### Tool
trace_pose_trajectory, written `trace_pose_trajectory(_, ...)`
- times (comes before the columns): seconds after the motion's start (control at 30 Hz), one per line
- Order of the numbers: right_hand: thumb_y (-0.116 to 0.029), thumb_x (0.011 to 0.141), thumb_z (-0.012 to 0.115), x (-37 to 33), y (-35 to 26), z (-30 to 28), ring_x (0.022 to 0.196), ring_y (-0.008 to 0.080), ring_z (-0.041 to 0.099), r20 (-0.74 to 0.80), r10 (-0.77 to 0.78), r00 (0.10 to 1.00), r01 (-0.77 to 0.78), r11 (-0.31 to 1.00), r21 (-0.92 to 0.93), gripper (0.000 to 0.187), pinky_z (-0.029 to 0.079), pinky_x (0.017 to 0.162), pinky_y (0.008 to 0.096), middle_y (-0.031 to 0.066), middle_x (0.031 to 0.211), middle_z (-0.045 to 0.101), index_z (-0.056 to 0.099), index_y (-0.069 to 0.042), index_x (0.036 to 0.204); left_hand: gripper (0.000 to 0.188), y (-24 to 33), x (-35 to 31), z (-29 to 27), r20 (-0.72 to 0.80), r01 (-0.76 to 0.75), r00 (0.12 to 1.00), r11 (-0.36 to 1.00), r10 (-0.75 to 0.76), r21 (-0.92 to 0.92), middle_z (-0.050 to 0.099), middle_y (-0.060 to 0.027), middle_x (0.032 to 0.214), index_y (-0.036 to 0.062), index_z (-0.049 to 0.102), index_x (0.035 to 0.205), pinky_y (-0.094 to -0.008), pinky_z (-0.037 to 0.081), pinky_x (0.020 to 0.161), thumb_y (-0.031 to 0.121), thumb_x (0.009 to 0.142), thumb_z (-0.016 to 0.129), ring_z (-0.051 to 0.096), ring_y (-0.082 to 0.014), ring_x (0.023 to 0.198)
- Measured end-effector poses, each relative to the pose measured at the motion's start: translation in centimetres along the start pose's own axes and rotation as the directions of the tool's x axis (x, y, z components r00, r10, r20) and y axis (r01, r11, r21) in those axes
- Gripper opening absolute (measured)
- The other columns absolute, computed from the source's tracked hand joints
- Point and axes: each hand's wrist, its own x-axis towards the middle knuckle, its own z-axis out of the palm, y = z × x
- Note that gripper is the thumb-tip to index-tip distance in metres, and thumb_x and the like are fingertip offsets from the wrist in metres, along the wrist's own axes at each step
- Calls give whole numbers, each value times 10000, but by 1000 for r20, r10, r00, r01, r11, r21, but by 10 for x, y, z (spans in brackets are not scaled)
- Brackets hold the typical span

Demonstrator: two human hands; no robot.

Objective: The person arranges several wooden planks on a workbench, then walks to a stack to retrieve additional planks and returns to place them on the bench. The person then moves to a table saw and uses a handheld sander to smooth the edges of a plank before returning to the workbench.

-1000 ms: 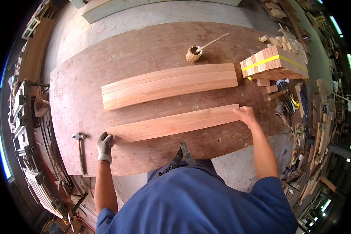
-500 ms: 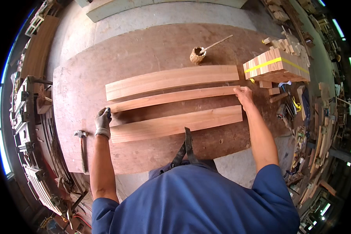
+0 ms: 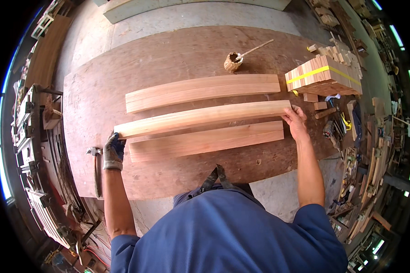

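1. The near board [image 3: 207,142] is laid flat on the tabletop [image 3: 100,95], on the body side of the gloved left hand [image 3: 114,152] and the bare right hand [image 3: 296,122].
2. The hammer [image 3: 96,172] is placed just left of the left hand, probably for easy reach clear of the boards.
3. The held board [image 3: 200,119] is spanned between the hands and appears raised. Its ends are gripped, one by each hand, likely so that the length is steadied.
4. The far board [image 3: 202,92] is rested just beyond the hands.
5. The bundle [image 3: 321,75] is set beyond the right hand, its pieces apparently secured by a yellow strap [image 3: 310,74].
6. The pot [image 3: 233,63] is stood farther beyond the hands. A stick [image 3: 257,48] is leaned in its mouth, perhaps for ready pickup; other contents cannot be identified.
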Motion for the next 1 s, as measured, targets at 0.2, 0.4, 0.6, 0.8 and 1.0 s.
trace_pose_trajectory(0.2,6,834,701,-19,-19,-15,1182,189,590,159,24,987,-14,998,-64,636,487,1026,347,110,1308,596,487,4,1433,652,12,-30,15,220,-23,975,994,-1,106,622,-151,1330,-13,502,1456,-328,556,982,-81,810,566,638,-233,1154)
trace_pose_trajectory(0.4,45,763,712,-12,-8,-5,1209,196,588,157,-89,984,144,910,-389,681,475,1021,319,123,1315,621,520,6,1416,734,4,-7,-7,217,-161,972,932,92,326,613,-96,1364,1,524,1459,-225,526,775,-170,746,495,647,-151,1060)
trace_pose_trajectory(0.6,102,731,647,8,19,-11,1150,175,622,177,-235,956,291,673,-680,596,479,1006,314,81,1216,655,563,10,1314,703,-7,2,28,103,-236,971,791,215,564,651,-107,1314,-18,582,1397,-239,526,768,-200,720,526,647,-158,1074)
trace_pose_trajectory(0.8,107,769,637,45,49,-22,1200,227,622,198,-144,970,242,678,-694,641,491,1004,337,172,1287,641,491,55,1391,748,-17,9,36,126,-256,966,765,226,591,660,-116,1321,-20,602,1377,-278,500,999,-236,674,467,633,-204,1191)
trace_pose_trajectory(1.0,-12,913,610,45,47,-34,1219,204,608,162,68,985,68,701,-710,537,483,999,328,170,1306,653,493,48,1433,602,-19,10,15,19,-85,996,817,90,571,672,-110,1298,21,609,1384,-293,529,923,-132,814,489,645,-194,1131)
